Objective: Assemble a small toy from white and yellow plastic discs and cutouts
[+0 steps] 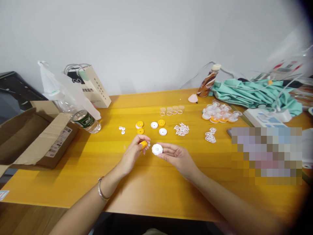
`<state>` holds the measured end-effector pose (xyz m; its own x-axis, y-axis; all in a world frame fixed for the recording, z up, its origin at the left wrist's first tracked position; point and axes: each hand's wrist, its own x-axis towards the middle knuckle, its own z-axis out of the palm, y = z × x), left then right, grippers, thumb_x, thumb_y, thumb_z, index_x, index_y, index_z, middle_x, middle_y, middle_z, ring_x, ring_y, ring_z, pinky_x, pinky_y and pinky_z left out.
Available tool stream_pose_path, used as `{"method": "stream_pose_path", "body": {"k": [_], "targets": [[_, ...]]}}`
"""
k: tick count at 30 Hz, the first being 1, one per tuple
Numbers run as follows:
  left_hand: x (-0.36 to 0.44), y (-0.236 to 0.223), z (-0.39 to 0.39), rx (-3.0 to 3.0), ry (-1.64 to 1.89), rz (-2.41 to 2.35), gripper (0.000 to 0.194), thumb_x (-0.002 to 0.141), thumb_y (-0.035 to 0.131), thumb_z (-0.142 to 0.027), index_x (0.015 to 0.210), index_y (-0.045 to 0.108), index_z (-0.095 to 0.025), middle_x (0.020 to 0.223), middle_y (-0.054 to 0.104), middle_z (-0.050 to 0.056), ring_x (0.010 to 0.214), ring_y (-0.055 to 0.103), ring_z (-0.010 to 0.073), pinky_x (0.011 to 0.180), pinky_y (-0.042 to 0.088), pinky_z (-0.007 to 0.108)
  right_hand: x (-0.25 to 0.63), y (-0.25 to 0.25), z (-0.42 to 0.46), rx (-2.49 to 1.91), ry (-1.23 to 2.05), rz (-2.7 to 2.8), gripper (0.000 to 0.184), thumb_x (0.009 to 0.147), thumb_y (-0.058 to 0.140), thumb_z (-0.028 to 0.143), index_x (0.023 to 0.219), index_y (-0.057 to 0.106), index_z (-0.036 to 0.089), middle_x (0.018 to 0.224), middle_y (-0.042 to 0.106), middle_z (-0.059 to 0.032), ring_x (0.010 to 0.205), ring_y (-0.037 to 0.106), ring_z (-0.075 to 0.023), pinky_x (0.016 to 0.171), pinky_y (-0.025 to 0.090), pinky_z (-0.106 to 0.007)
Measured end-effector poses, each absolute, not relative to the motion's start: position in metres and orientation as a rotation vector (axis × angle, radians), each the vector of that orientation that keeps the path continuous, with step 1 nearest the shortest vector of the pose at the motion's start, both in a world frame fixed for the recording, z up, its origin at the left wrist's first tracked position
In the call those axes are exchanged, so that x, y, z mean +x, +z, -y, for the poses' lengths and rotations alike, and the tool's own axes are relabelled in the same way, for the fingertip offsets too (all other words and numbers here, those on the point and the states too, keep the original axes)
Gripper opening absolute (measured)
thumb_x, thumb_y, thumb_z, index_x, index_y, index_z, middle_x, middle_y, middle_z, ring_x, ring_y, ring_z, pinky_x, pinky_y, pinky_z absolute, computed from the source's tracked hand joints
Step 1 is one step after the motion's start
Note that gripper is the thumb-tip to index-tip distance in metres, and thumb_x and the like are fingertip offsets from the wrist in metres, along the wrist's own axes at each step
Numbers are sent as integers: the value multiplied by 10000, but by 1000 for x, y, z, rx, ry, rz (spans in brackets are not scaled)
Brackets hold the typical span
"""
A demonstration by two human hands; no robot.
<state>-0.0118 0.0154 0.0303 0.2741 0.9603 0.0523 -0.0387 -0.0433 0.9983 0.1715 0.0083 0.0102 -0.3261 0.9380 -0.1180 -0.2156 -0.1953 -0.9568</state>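
Between the thumb and fingers of my left hand is a yellow plastic cap-like piece, held tilted. A small whitish piece shows at those fingertips; its kind is unclear. My right hand pinches a white round plastic disc by its right edge, with a raised centre facing up. The two held parts are close but apart. Just beyond my hands lie yellow discs and white discs, some stacked. White lattice-like plastic pieces form a pile to their right, and tiny white parts lie to their left.
Clear plastic cups stand in a row farther back. Assembled clear-topped pieces cluster at right, near a brown drink bottle and green cloth. An open cardboard box and a tilted water bottle occupy the left.
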Motion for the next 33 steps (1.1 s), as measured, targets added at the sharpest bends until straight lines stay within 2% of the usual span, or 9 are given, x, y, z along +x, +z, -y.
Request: {"method": "stream_pose_path", "body": {"k": [4,7,9,12,16,26,33], "targets": [[-14,34,-12,1489,1042,-964,237,846,379,-245,1033,506,-172,972,518,76,914,495,164,764,431,292,172,13,-7,-949,1666,1152,349,641,721,220,981,656,262,924,717,-1,919,654,-188,908,477,-365],[-16,40,-6,1773,1049,-1046,237,881,318,-226,870,544,-158,824,513,50,743,482,132,671,416,267,173,13,-7,-921,1651,1168,353,645,720,211,989,656,265,936,714,-4,911,656,-183,895,485,-353],[-16,44,-4,1990,1033,-1080,211,877,360,-214,797,545,-153,743,498,25,669,460,113,644,401,254,173,13,-6,-897,1643,1177,356,651,716,207,997,653,263,943,712,-8,909,656,-181,890,490,-351],[-14,44,-2,2245,977,-1035,118,834,496,-204,903,580,-157,791,530,30,722,498,115,680,420,251,172,12,-6,-862,1646,1190,361,664,706,204,1016,644,258,958,708,-12,920,652,-180,893,490,-356],[-12,39,-3,2326,972,-1039,201,835,523,-216,1020,598,-191,836,550,41,766,528,117,704,449,254,172,10,-6,-859,1635,1209,365,679,693,210,1036,634,258,957,708,-13,925,651,-183,899,489,-373],[-10,33,-3,2270,963,-1192,210,843,515,-240,1019,626,-212,774,563,30,678,539,105,637,456,235,169,11,-3,-917,1602,1199,337,701,672,267,1037,639,264,957,708,-24,929,650,-201,906,481,-407],[-7,28,1,2694,843,-1398,190,870,461,-225,959,623,-178,778,587,41,690,549,124,635,455,245,164,5,-1,-961,1512,1213,302,706,665,280,1007,663,255,988,698,-18,964,637,-213,945,458,-425]]}}
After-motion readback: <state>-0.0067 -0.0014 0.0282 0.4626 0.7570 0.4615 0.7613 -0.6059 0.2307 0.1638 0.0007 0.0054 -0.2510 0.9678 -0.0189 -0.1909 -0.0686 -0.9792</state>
